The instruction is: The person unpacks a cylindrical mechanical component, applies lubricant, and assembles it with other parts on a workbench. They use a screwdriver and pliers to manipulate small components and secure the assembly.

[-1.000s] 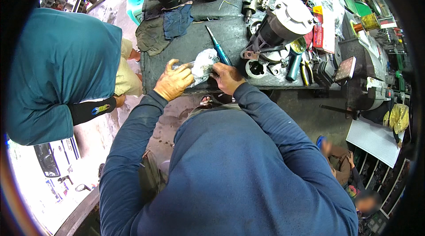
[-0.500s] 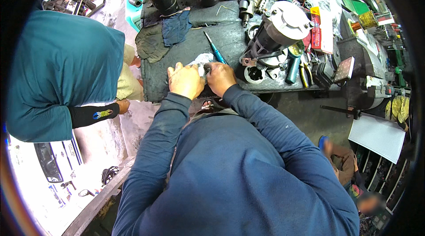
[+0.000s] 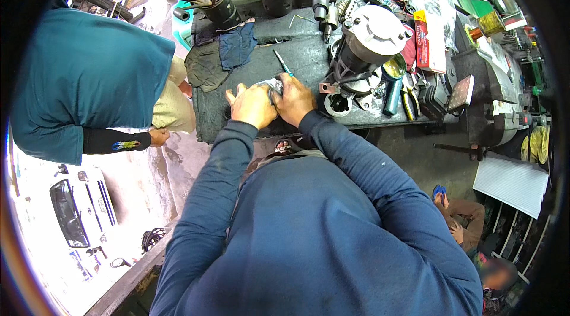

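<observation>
My left hand (image 3: 252, 106) and my right hand (image 3: 295, 101) are close together at the near edge of the dark workbench (image 3: 273, 49). Between them they grip a small silvery-grey part (image 3: 271, 85), whose kind the fingers hide. The fingers of both hands curl over it, and the left thumb or a finger sticks out to the side. Just beyond my right hand lies a screwdriver (image 3: 284, 63) with a teal handle, partly covered by that hand. To the right stands a large motor-like unit (image 3: 373, 34) with a silver round cap, beside a ring-shaped metal housing (image 3: 339, 104).
Dark rags (image 3: 237, 44) and a can of tools (image 3: 222, 12) occupy the bench's left. Pliers (image 3: 408, 101), a teal cylinder (image 3: 393, 95) and a red-and-white box (image 3: 428, 42) lie right. A person in a teal shirt (image 3: 95, 72) stands close left; another person (image 3: 466, 218) sits lower right.
My right hand has shifted forward and left, over the grey part and the screwdriver's handle. Both hands are now pressed closer together around the part. The neighbour's forearm has moved slightly.
</observation>
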A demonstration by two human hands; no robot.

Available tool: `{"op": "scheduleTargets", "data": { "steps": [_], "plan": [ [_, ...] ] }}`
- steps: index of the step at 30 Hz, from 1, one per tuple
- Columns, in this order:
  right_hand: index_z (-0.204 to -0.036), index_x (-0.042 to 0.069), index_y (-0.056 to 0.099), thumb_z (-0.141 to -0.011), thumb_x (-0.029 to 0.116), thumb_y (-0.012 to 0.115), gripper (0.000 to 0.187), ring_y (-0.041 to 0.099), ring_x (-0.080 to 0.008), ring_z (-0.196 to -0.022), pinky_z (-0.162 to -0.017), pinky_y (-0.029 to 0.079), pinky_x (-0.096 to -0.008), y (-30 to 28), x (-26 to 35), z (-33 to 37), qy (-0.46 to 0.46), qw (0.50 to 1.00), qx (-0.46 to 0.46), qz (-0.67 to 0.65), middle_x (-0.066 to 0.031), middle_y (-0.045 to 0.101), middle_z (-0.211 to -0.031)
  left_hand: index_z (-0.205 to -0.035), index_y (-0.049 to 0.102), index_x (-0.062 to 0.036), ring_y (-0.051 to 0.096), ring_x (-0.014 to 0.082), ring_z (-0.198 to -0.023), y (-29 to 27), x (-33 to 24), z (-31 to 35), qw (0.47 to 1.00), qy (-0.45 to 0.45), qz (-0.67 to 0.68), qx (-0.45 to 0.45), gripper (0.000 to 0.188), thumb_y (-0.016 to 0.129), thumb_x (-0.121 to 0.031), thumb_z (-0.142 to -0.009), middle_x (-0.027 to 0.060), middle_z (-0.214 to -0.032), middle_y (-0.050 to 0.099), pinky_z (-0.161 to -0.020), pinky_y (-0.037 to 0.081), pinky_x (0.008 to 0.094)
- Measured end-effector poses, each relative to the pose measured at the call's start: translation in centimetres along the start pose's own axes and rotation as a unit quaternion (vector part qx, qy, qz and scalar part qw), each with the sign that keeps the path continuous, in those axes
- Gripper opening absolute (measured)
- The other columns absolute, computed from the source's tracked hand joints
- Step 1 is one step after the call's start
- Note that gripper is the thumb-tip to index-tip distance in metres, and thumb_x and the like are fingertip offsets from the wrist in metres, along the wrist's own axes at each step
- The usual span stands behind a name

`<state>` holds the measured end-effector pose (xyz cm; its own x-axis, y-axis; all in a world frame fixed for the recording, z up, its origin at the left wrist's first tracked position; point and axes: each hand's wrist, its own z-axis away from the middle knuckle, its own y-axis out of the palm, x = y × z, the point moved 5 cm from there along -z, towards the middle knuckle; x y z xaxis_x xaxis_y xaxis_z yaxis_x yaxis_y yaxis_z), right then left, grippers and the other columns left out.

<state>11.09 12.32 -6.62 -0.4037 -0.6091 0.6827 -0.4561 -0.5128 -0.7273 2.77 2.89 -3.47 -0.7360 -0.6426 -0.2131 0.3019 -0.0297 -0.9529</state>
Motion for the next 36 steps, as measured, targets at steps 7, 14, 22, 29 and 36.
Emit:
{"op": "scheduleTargets", "data": {
  "steps": [7, 14, 22, 29, 36],
  "plan": [
    [-0.092, 0.001, 0.07, -0.088, 0.018, 0.06, 0.021, 0.072, -0.0422, -0.089, -0.084, 0.056, -0.0524, 1.0, -0.5, -2.5, -0.012, 0.99, 0.062, 0.124, -0.0224, 0.073, -0.093, -0.112, 0.076, -0.0063, 0.059, 0.0409, -0.126, 0.8, 0.3, 0.4, 0.996, -0.086, -0.021, 0.032, 0.045, 0.074, -0.035, -0.076, 0.0153, -0.118, 0.075, -0.116, 0.025, 0.0717],
    [-0.095, -0.003, 0.071, -0.085, 0.012, 0.062, 0.02, 0.07, -0.0444, -0.094, -0.085, 0.056, -0.0511, 1.9, -1.4, -3.2, -0.003, 0.993, -0.028, 0.114, -0.0289, 0.07, -0.097, -0.117, 0.071, -0.0029, 0.06, 0.0393, -0.125, 1.8, 1.1, -0.9, 0.991, -0.108, 0.065, 0.037, 0.051, 0.075, -0.036, -0.078, 0.0168, -0.123, 0.073, -0.112, 0.032, 0.0698],
    [-0.101, -0.004, 0.067, -0.092, 0.01, 0.06, 0.018, 0.069, -0.0451, -0.094, -0.085, 0.054, -0.0509, 1.8, -0.4, -3.1, -0.02, 0.999, -0.045, 0.015, -0.0263, 0.071, -0.096, -0.131, 0.057, -0.0051, 0.064, 0.0415, -0.1, 1.8, 3.7, 0.6, 0.917, -0.049, 0.374, -0.127, 0.056, 0.074, -0.014, -0.078, 0.0218, -0.104, 0.068, -0.086, 0.053, 0.0471],
    [-0.106, -0.002, 0.066, -0.092, 0.004, 0.061, 0.016, 0.068, -0.0394, -0.101, -0.09, 0.054, -0.0437, -0.6, 3.3, -1.5, -0.153, 0.98, -0.089, -0.087, -0.0209, 0.07, -0.106, -0.135, 0.067, -0.0105, 0.067, 0.0388, -0.104, -0.7, 4.8, -0.1, 0.936, 0.119, 0.243, -0.225, 0.049, 0.068, -0.012, -0.085, 0.0221, -0.119, 0.064, -0.09, 0.056, 0.0444],
    [-0.105, -0.003, 0.063, -0.092, 0.0, 0.062, 0.013, 0.065, -0.0403, -0.108, -0.095, 0.052, -0.0425, -0.7, 3.0, -1.2, -0.151, 0.977, -0.113, -0.099, -0.0208, 0.065, -0.119, -0.113, 0.068, -0.0033, 0.069, 0.038, -0.096, 0.7, 4.2, -0.7, 0.892, 0.204, 0.182, -0.359, 0.025, 0.067, -0.014, -0.091, 0.0171, -0.116, 0.07, -0.084, 0.056, 0.0459]
  ]
}}
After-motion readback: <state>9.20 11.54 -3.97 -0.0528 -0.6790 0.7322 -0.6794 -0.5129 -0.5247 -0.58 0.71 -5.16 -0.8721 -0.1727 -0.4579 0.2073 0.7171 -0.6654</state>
